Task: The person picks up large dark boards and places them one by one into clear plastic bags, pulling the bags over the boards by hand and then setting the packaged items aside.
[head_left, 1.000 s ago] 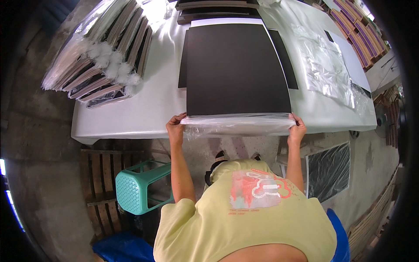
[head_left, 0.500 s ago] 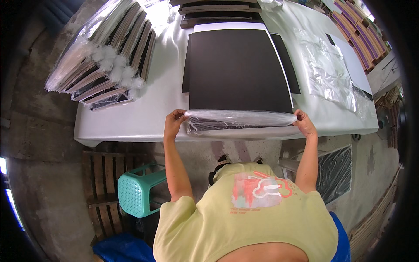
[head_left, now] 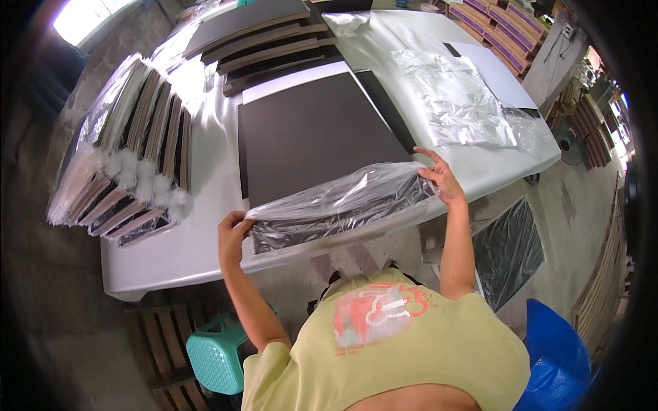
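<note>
A large black board [head_left: 322, 130] lies on the white-covered table [head_left: 164, 267], a white sheet's edge [head_left: 295, 83] showing along its far and right sides. Over its near end is a clear plastic bag [head_left: 343, 195], its mouth spread across the board. My left hand [head_left: 234, 234] pinches the bag's left corner between thumb and fingers. At the right corner my right hand [head_left: 442, 179] grips the film, with one finger stretched out above it. Another black panel [head_left: 384, 103] sticks out from under the board on the right.
Bagged boards [head_left: 140, 130] stand in several stacks at the left. Behind the board rises a pile of dark boards [head_left: 267, 51]. Crumpled clear film [head_left: 452, 99] and a white panel [head_left: 490, 72] lie at the right. A green stool [head_left: 216, 359] and a wrapped panel [head_left: 510, 253] are below the table.
The view has turned and shifted. The film now reaches farther up over the board, chiefly on the right, where my right hand has moved away from me and opened one finger outward.
</note>
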A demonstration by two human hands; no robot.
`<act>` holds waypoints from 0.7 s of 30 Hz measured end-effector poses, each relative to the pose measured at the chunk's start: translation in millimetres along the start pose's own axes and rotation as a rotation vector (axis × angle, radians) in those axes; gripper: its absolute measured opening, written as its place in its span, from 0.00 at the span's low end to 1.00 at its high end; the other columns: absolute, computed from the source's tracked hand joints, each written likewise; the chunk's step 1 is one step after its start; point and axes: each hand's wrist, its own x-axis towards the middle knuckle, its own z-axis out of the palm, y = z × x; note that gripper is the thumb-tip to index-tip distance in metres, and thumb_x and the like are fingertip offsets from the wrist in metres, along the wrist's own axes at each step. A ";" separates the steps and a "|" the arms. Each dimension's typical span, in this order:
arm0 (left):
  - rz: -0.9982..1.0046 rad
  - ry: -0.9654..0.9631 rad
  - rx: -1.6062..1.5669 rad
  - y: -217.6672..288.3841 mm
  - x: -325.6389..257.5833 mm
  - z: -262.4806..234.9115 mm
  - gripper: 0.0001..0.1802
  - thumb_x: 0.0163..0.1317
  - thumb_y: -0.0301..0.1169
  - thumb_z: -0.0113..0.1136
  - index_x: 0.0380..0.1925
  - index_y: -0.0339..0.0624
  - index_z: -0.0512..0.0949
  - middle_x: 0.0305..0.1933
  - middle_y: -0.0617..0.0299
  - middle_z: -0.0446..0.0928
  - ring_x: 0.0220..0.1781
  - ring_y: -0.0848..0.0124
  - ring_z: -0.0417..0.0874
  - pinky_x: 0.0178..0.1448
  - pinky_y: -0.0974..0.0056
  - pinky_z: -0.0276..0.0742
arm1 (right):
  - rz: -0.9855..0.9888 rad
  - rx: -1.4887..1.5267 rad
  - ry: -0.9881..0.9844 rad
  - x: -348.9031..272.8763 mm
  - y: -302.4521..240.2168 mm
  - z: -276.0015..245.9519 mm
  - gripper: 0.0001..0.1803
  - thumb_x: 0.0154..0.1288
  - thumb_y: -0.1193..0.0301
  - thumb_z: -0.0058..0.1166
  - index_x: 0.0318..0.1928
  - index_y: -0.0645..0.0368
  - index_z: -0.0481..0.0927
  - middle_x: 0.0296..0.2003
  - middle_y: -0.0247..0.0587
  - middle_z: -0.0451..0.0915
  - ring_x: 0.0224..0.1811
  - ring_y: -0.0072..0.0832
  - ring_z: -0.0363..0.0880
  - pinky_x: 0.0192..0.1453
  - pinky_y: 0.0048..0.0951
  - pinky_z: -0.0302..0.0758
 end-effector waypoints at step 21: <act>0.745 -0.093 -0.737 194.5 110.5 -24.5 0.09 0.58 0.27 0.53 0.39 0.40 0.71 0.23 0.70 0.66 0.19 0.80 0.62 0.25 0.77 0.57 | -0.521 0.134 0.292 95.4 -175.0 70.7 0.14 0.52 0.73 0.57 0.40 0.62 0.73 0.26 0.33 0.76 0.22 0.15 0.67 0.22 0.19 0.61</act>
